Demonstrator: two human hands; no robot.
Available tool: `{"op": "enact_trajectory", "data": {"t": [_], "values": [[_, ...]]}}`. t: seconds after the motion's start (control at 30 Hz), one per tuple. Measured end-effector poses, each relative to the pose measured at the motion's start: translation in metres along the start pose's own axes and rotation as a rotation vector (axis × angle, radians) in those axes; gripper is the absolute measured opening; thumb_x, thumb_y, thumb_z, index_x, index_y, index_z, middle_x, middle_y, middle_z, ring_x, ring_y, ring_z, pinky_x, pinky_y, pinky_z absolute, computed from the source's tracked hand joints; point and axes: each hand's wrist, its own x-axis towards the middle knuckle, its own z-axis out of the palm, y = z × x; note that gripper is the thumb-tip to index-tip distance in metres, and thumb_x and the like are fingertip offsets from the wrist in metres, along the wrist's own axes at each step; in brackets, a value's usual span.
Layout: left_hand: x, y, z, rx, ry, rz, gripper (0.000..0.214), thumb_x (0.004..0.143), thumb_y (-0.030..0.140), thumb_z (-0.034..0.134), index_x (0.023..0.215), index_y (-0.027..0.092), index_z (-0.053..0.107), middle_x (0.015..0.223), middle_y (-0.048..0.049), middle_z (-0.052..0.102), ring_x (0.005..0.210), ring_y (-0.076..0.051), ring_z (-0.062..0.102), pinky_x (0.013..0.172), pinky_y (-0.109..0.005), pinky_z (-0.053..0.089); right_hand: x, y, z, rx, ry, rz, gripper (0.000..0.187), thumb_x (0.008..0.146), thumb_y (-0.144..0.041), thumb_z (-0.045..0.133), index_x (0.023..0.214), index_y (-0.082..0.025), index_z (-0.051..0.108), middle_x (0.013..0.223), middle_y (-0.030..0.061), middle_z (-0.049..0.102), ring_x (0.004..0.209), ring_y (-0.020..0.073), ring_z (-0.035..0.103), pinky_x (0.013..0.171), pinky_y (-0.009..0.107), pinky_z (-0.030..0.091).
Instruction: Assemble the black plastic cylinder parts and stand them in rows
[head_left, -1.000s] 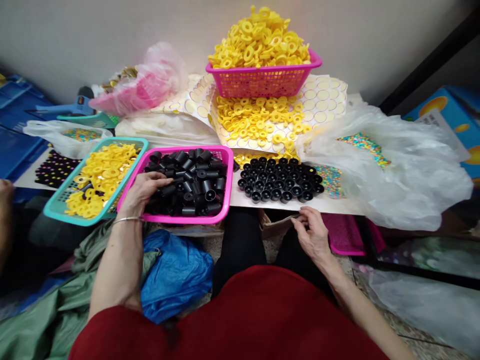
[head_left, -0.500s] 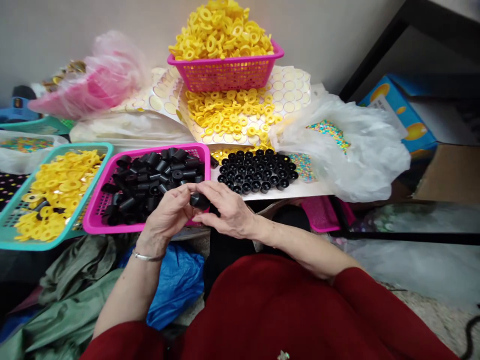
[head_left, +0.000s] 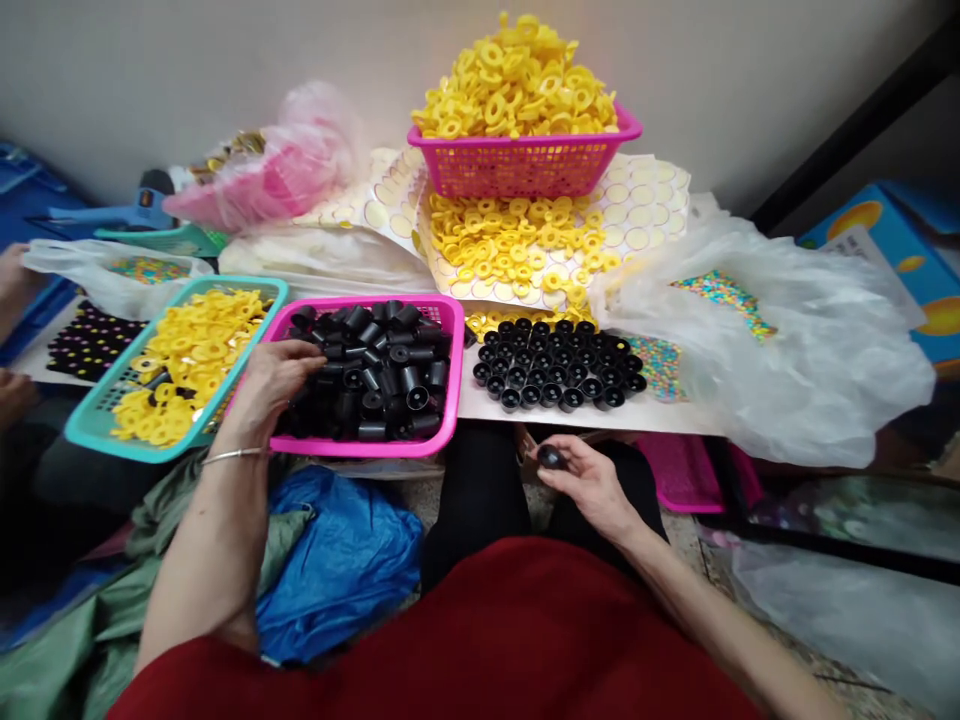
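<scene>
My left hand (head_left: 274, 385) reaches over the left rim of the pink basket (head_left: 459, 400), with its fingers stretched out over black plastic cylinders (head_left: 360, 375) heaped inside. I see nothing held in it, though some fingertips are partly hidden. My right hand (head_left: 596, 485) is over my lap, shut on a small round black cap (head_left: 551, 457) between thumb and fingers. Beyond it, several black cups (head_left: 553, 370) stand in rows on a white board, open ends up, some with small dark centres.
A teal basket (head_left: 82, 440) of yellow rings stands left. Behind are loose yellow rings (head_left: 517, 240) and a heaped pink basket (head_left: 517, 165). A plastic bag (head_left: 840, 320) with coloured beads lies right. Another person's hands (head_left: 11, 290) show at far left.
My hands have parted. The left has moved left to the basket of black cylinders; the right has drawn back over my lap with the black cap. The view has shifted left.
</scene>
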Motion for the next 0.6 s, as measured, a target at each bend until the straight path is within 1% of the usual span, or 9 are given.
{"op": "enact_trajectory", "data": {"t": [0.1, 0.17, 0.2, 0.27, 0.37, 0.43, 0.47, 0.53, 0.6], "values": [[0.006, -0.006, 0.01, 0.158, -0.274, 0.032, 0.033, 0.057, 0.024, 0.073, 0.088, 0.012, 0.075, 0.076, 0.0007, 0.073, 0.08, -0.02, 0.063, 0.081, -0.032, 0.048, -0.013, 0.02, -0.015, 0.007, 0.132, 0.071, 0.039, 0.059, -0.036, 0.087, 0.089, -0.02, 0.068, 0.087, 0.0027, 0.071, 0.079, 0.0168, 0.064, 0.077, 0.03, 0.052], [0.009, -0.005, 0.018, 0.246, -0.406, 0.055, 0.037, 0.051, 0.022, 0.072, 0.086, 0.015, 0.076, 0.085, -0.0016, 0.075, 0.091, -0.025, 0.066, 0.088, -0.033, 0.048, -0.018, 0.027, -0.019, 0.001, 0.189, 0.096, 0.042, 0.056, -0.039, 0.088, 0.089, -0.02, 0.069, 0.085, 0.0032, 0.071, 0.077, 0.0172, 0.064, 0.074, 0.031, 0.052], [0.01, -0.004, 0.021, 0.298, -0.443, 0.065, 0.037, 0.048, 0.021, 0.071, 0.084, 0.016, 0.076, 0.087, -0.002, 0.076, 0.094, -0.027, 0.066, 0.089, -0.033, 0.048, -0.02, 0.029, -0.019, -0.002, 0.204, 0.103, 0.044, 0.055, -0.04, 0.088, 0.089, -0.019, 0.069, 0.084, 0.0034, 0.071, 0.076, 0.0174, 0.063, 0.073, 0.031, 0.053], [0.012, 0.001, 0.027, 0.415, -0.466, 0.094, 0.034, 0.047, 0.019, 0.068, 0.079, 0.019, 0.077, 0.085, -0.0014, 0.076, 0.094, -0.028, 0.067, 0.085, -0.031, 0.049, -0.019, 0.029, -0.018, -0.002, 0.213, 0.106, 0.045, 0.055, -0.041, 0.088, 0.089, -0.019, 0.07, 0.083, 0.0035, 0.071, 0.075, 0.0174, 0.063, 0.072, 0.031, 0.053], [0.011, 0.006, 0.028, 0.549, -0.434, 0.125, 0.021, 0.049, 0.019, 0.065, 0.067, 0.02, 0.074, 0.066, -0.0006, 0.07, 0.079, -0.027, 0.067, 0.073, -0.03, 0.048, -0.015, 0.024, -0.012, 0.021, 0.194, 0.093, 0.044, 0.054, -0.039, 0.089, 0.088, -0.019, 0.07, 0.084, 0.0034, 0.071, 0.076, 0.0174, 0.064, 0.073, 0.031, 0.054], [0.008, 0.006, 0.022, 0.462, -0.345, 0.117, 0.018, 0.052, 0.021, 0.064, 0.067, 0.018, 0.074, 0.058, 0.0001, 0.066, 0.068, -0.022, 0.063, 0.064, -0.027, 0.045, -0.012, 0.019, -0.009, 0.039, 0.165, 0.08, 0.043, 0.055, -0.038, 0.088, 0.089, -0.019, 0.07, 0.084, 0.0031, 0.071, 0.077, 0.0173, 0.065, 0.075, 0.032, 0.054], [0.006, 0.005, 0.017, 0.341, -0.271, 0.084, 0.02, 0.053, 0.023, 0.064, 0.07, 0.016, 0.074, 0.056, 0.0007, 0.065, 0.062, -0.019, 0.06, 0.06, -0.026, 0.043, -0.011, 0.016, -0.008, 0.048, 0.15, 0.073, 0.043, 0.055, -0.037, 0.088, 0.091, -0.02, 0.07, 0.085, 0.003, 0.071, 0.078, 0.0173, 0.065, 0.076, 0.032, 0.054], [0.0, 0.004, 0.006, -0.019, -0.125, -0.012, 0.025, 0.052, 0.023, 0.064, 0.074, 0.014, 0.073, 0.052, 0.0018, 0.062, 0.052, -0.014, 0.055, 0.052, -0.022, 0.039, -0.009, 0.009, -0.007, 0.066, 0.123, 0.058, 0.043, 0.058, -0.035, 0.087, 0.094, -0.02, 0.069, 0.086, 0.003, 0.071, 0.08, 0.0171, 0.065, 0.077, 0.032, 0.054], [-0.014, 0.008, -0.003, -0.367, -0.056, -0.076, 0.025, 0.046, 0.019, 0.066, 0.07, 0.012, 0.071, 0.048, 0.0017, 0.06, 0.046, -0.011, 0.052, 0.047, -0.019, 0.037, -0.007, -0.001, -0.002, 0.098, 0.094, 0.044, 0.042, 0.06, -0.034, 0.086, 0.095, -0.021, 0.068, 0.086, 0.0028, 0.071, 0.079, 0.0164, 0.064, 0.075, 0.031, 0.053]]}}
